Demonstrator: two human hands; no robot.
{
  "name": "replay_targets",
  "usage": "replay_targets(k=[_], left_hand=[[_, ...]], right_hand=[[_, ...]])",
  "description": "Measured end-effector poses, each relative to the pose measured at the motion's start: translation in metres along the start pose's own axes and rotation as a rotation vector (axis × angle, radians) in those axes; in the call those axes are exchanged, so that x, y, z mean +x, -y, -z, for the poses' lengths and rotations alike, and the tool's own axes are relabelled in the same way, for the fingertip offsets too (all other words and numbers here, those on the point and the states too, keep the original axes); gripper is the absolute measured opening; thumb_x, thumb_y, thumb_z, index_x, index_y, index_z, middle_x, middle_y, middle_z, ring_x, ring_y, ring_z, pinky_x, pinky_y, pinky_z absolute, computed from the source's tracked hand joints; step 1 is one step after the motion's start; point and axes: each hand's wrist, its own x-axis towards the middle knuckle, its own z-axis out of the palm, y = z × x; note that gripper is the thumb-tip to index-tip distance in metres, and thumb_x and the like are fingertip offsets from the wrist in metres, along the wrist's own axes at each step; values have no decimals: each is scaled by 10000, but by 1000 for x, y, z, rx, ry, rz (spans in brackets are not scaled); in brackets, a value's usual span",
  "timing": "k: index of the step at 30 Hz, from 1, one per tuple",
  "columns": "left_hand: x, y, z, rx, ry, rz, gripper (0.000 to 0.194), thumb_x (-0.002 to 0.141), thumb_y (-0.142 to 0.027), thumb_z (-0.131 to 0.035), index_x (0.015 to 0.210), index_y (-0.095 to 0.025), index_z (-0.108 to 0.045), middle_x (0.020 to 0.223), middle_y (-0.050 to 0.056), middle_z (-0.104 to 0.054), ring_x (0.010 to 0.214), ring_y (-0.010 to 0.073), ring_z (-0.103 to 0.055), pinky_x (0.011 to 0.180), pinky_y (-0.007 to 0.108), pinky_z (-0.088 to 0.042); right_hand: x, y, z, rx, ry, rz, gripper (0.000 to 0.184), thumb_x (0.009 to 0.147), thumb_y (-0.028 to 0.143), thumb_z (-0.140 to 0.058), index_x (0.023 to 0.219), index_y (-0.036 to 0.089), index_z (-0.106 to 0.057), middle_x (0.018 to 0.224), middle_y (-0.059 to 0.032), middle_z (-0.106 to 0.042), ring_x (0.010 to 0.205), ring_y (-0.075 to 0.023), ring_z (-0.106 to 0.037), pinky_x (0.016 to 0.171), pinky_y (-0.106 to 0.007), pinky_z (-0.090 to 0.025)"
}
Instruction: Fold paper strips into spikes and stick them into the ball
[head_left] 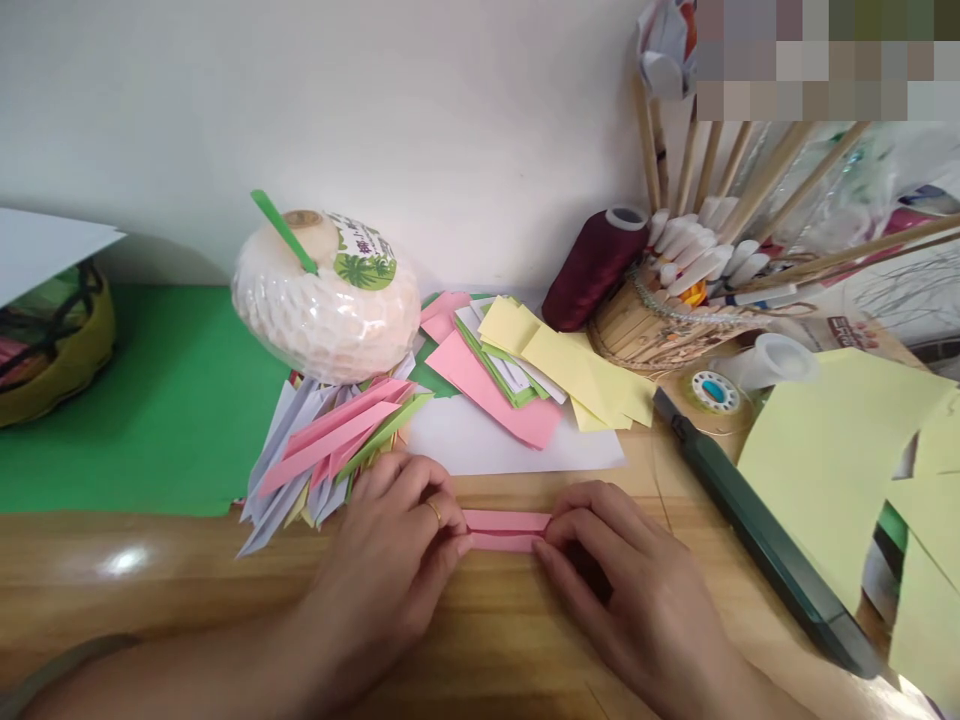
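A narrow pink paper strip (504,530), creased along its length, lies low over the wooden table between my two hands. My left hand (409,545), with a ring on one finger, pinches its left end between thumb and fingers. At the right end, my right hand (622,560) grips the strip the same way. Just beyond my left hand is a pile of folded paper strips (330,440) in pink, white and green. Farther back, loose pink, green, white and yellow paper pieces (525,370) overlap on a white sheet (465,445).
A wrapped coconut (326,300) with a green straw stands behind the folded pile. To the right are a maroon thread cone (596,268), a woven basket (637,325) of pens and sticks, a tape roll (714,392), a dark green cutter-like tool (757,530) and yellow paper (825,450). Green sheet (172,400) left.
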Motion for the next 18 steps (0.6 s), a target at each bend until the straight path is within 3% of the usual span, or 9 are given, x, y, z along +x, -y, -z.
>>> replay_targets(k=[11,18], left_hand=[[-3,-3,-2,65,-12,14,117,846,-141,-435,742,-182,-470,911,60,-487,872,234,-405,767,443,-372],[-2,-1,0,78,45,13,113,850,-127,-429,753,-186,-443,898,58,-471,851,236,-392,732,439,-377]], right_hand=[[3,-1,-1,-7,21,-50,105,886,187,-474,787,202,-505,808,-38,-543,663,-159,-538,547,-274,-444],[5,-4,-1,-9,50,24,100,906,152,-428,903,200,-515,882,-55,-564,746,-175,-549,606,-292,-467]])
